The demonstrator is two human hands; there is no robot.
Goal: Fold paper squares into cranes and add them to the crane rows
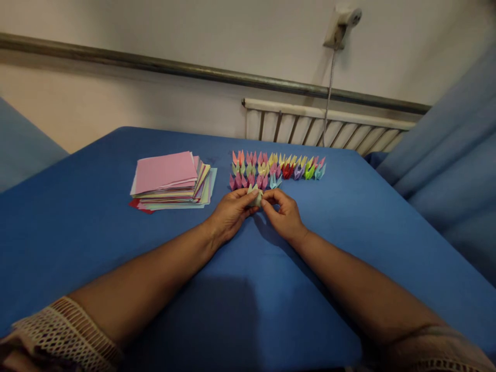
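A pale green folded paper crane is held between both hands, just above the table. My left hand pinches it from the left, thumb across its front. From the right, my right hand grips its edge between thumb and fingertips. Parts of the crane are covered by the fingers. Right behind the hands stand rows of small folded paper cranes in pink, yellow, red, purple, green and light blue.
To the left lies a stack of coloured paper sheets, pink on top. The blue table reaches back toward a white radiator. A metal rail and a socket with a plugged cord are on the wall. A blue curtain hangs right.
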